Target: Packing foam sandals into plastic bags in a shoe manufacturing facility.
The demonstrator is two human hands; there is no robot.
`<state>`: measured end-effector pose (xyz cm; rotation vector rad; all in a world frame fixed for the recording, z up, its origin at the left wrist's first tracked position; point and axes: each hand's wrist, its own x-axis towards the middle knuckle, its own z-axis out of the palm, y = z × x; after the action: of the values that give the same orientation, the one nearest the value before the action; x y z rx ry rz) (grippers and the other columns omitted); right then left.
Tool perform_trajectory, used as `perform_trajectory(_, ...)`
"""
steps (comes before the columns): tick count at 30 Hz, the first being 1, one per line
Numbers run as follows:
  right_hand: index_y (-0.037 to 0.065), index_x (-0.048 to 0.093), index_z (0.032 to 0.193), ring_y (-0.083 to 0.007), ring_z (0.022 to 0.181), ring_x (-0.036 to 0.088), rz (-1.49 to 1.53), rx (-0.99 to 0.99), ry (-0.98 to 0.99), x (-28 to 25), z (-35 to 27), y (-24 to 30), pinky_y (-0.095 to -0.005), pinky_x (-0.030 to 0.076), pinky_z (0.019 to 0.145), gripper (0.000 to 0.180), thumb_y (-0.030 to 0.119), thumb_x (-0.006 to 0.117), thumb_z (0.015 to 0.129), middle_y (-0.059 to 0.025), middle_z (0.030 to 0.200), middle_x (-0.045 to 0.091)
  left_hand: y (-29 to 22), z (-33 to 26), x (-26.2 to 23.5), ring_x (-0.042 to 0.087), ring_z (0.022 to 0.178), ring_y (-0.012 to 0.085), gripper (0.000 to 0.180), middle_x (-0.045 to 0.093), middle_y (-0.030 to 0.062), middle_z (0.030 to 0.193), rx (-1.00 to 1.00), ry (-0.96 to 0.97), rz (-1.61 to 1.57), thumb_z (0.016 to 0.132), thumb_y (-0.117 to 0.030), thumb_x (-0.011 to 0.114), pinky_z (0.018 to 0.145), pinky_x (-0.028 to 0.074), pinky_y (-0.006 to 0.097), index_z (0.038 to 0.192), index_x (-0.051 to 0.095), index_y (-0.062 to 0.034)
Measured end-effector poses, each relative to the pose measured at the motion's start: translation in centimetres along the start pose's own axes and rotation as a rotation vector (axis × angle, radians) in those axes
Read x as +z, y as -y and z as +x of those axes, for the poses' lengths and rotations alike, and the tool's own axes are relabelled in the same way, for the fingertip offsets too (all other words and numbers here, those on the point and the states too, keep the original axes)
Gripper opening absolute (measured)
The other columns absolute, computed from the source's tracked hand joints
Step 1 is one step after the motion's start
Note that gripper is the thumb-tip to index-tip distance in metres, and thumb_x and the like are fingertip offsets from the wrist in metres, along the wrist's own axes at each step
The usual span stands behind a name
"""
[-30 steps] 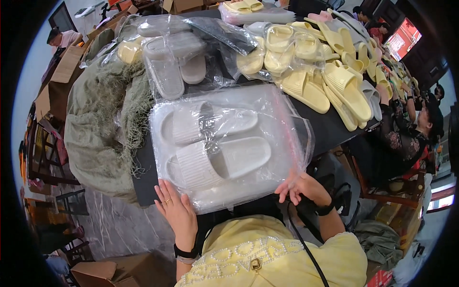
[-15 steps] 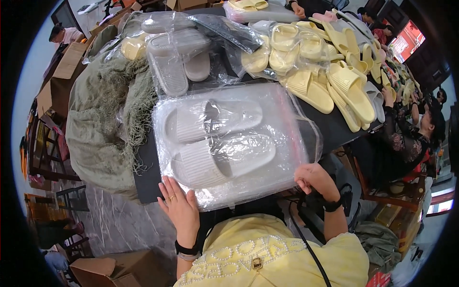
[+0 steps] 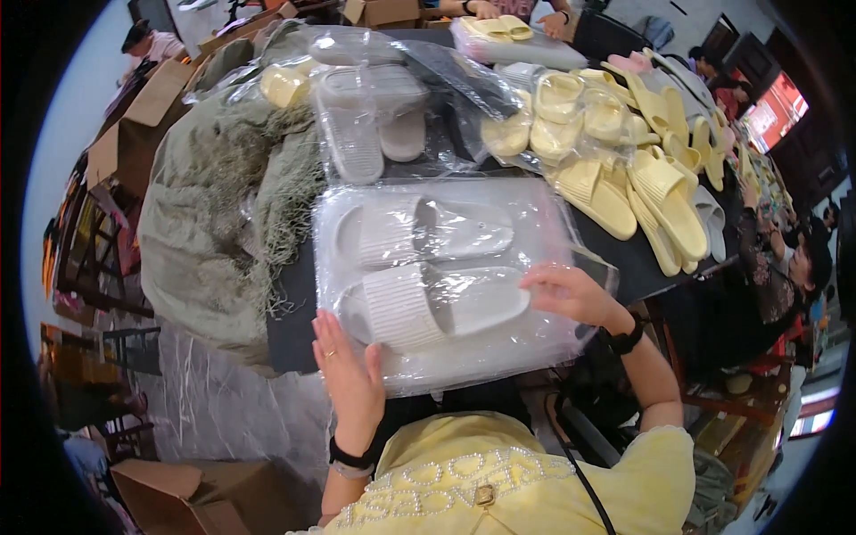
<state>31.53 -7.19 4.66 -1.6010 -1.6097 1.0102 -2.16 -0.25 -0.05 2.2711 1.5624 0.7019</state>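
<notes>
A pair of pale grey slides lies side by side under clear plastic film, the far slide (image 3: 392,230) above the near slide (image 3: 406,308). Beneath them is a stack of clear plastic bags (image 3: 535,203) at the table's front edge. My left hand (image 3: 350,370) rests open at the near left corner of the stack, fingers stretched along its edge and thumb apart. Over the right end of the near slide, my right hand (image 3: 571,292) has its fingers loosely bent and apart, slightly blurred. No held thing shows in it; whether its fingertips touch the film I cannot tell.
Bagged grey slides (image 3: 361,116) lie behind the stack. Many yellow slides (image 3: 664,201) are heaped at the right. A green cloth sack (image 3: 205,214) bulges at the left. A person (image 3: 789,259) sits at the right; another's hands (image 3: 481,9) show at the back.
My right hand has moved from the stack's near right corner up and left to the near slide's end, its fingers loosening. My left hand stays at the corner. The whole view has shifted slightly.
</notes>
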Motion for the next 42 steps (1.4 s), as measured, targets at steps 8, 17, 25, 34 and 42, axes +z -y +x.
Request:
perform_trajectory(8, 0.004, 0.043, 0.124, -0.0378, 0.114, 0.041, -0.584, -0.499, 0.238, 3.1, 9.8, 1.9, -0.0435, 0.035, 0.095, 0.055, 0.029, 0.063, 0.079, -0.0207, 0.123, 0.044, 1.2, 0.0, 2.6, 0.016, 0.132, 0.0383, 0.072, 0.013, 0.0246, 0.143, 0.081, 0.046, -0.090, 0.090, -0.046, 0.037, 0.105, 0.014, 0.048, 0.137, 0.013, 0.0041)
perform_trajectory(17, 0.002, 0.052, 0.107, -0.0359, 0.101, 0.051, -0.715, -0.450, 0.124, 6.5, 12.4, -1.0, -0.0407, 0.043, 0.084, 0.036, 0.022, 0.059, 0.078, -0.0196, 0.115, 0.049, 0.8, 0.2, 2.8, 0.019, 0.131, 0.0383, 0.074, 0.016, 0.0250, 0.142, 0.062, 0.040, -0.048, 0.088, -0.047, 0.041, 0.104, 0.017, 0.048, 0.137, 0.016, 0.0040)
perform_trajectory(25, 0.006, 0.052, 0.102, -0.0341, 0.087, 0.056, -0.792, -0.312, 0.042, 0.2, 7.8, -1.1, -0.0406, 0.048, 0.070, 0.032, 0.006, 0.053, 0.070, -0.0121, 0.102, 0.055, 0.2, 0.2, 2.8, 0.018, 0.130, 0.0397, 0.084, 0.018, 0.0285, 0.140, 0.065, 0.042, 0.107, 0.078, -0.053, 0.054, 0.104, 0.017, 0.048, 0.134, 0.026, 0.0044)
perform_trajectory(34, 0.005, 0.063, 0.085, -0.0368, 0.084, 0.055, -0.865, 0.131, -0.417, -8.5, -5.1, -3.2, -0.0420, 0.045, 0.070, 0.016, 0.012, 0.056, 0.073, -0.0170, 0.085, 0.058, -0.4, 0.4, 2.6, 0.018, 0.130, 0.0415, 0.093, 0.017, 0.0307, 0.139, 0.084, 0.047, 0.122, 0.069, -0.059, 0.061, 0.104, 0.017, 0.048, 0.133, 0.032, 0.0018)
perform_trajectory(42, -0.001, 0.059, 0.092, -0.0144, 0.071, 0.052, -0.629, 0.093, -0.816, -13.1, -10.2, 5.8, -0.0257, 0.040, 0.062, 0.019, 0.003, 0.059, 0.073, -0.0067, 0.081, 0.055, -0.7, 0.6, 2.2, 0.020, 0.130, 0.0407, 0.087, 0.020, 0.0292, 0.139, 0.104, 0.006, 0.131, 0.070, -0.056, 0.062, 0.104, 0.019, 0.048, 0.130, 0.036, 0.0022)
